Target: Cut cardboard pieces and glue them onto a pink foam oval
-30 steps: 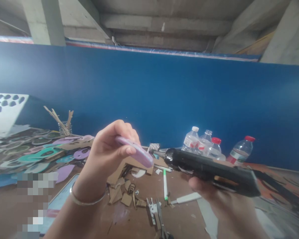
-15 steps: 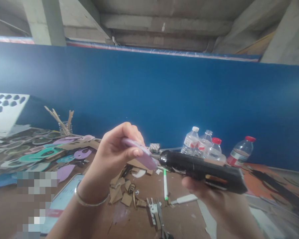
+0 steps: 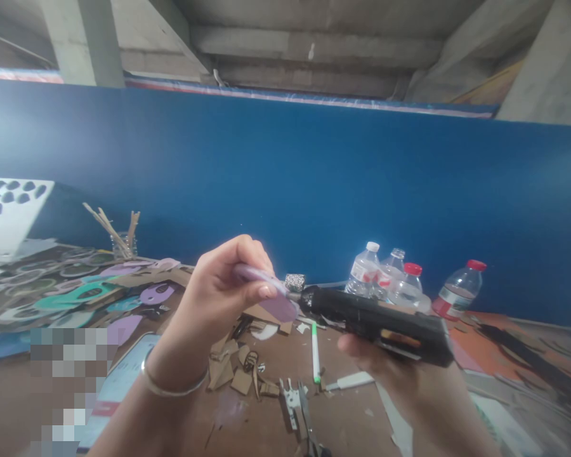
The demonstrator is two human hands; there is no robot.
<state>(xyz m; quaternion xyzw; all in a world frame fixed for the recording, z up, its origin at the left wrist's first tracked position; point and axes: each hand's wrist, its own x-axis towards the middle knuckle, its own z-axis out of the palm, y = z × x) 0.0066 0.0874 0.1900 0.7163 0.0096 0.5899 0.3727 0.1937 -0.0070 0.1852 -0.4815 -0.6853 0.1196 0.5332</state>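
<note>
**Lilac craft piece [image 3: 280, 310] meets the glue gun nozzle [image 3: 294, 296]**

Piece is held up above the worktop [image 3: 356, 419], mid-view, tilted down toward its free end. Left hand [image 3: 233, 279]: grip pinched on it between thumb and fingers. Right hand [image 3: 404, 384]: grip wrapped round the black glue gun [image 3: 385, 327] from below.

Change: a second ago the nozzle tip showed beside the piece's end; the gun has since shifted left, and the tip now sits at the upper edge. Contact seems likely, though blur hides the exact meeting point. Judgement: work has passed from lining up to applying glue; no bead can be made out.
</note>
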